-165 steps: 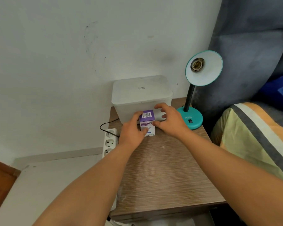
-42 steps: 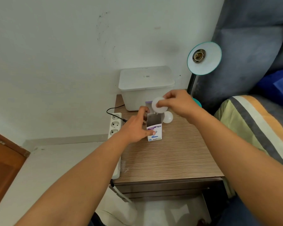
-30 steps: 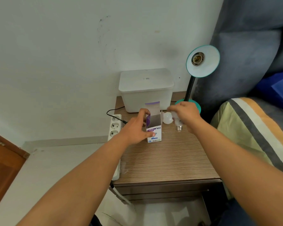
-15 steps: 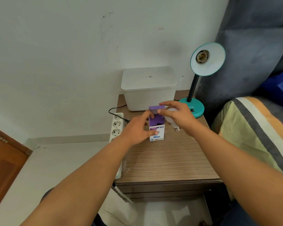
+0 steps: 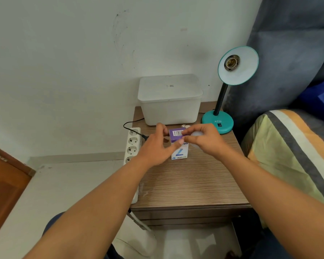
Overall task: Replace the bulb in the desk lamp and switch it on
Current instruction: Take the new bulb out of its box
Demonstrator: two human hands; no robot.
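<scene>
The teal desk lamp [image 5: 217, 122] stands at the back right of the nightstand, its shade [image 5: 243, 71] tilted toward me and its socket [image 5: 232, 62] empty. A purple and white bulb box [image 5: 179, 153] stands upright mid-table, its barcode flap folded down on top. My left hand [image 5: 155, 146] grips the box's left side. My right hand [image 5: 206, 141] cups a white bulb [image 5: 196, 135] in its palm, with its fingertips on the box's flap. Behind the box lies another bulb [image 5: 184, 126], only its screw end showing.
A white lidded plastic bin [image 5: 169, 98] stands at the back of the wooden nightstand [image 5: 187, 184]. A white power strip [image 5: 132, 146] with a black plug hangs along the left edge. A striped blanket [image 5: 292, 150] and grey headboard border the right side.
My right hand lifted a bulb out of the open box and kept it in the palm. The box's flap, up half a second ago, is now folded down.
</scene>
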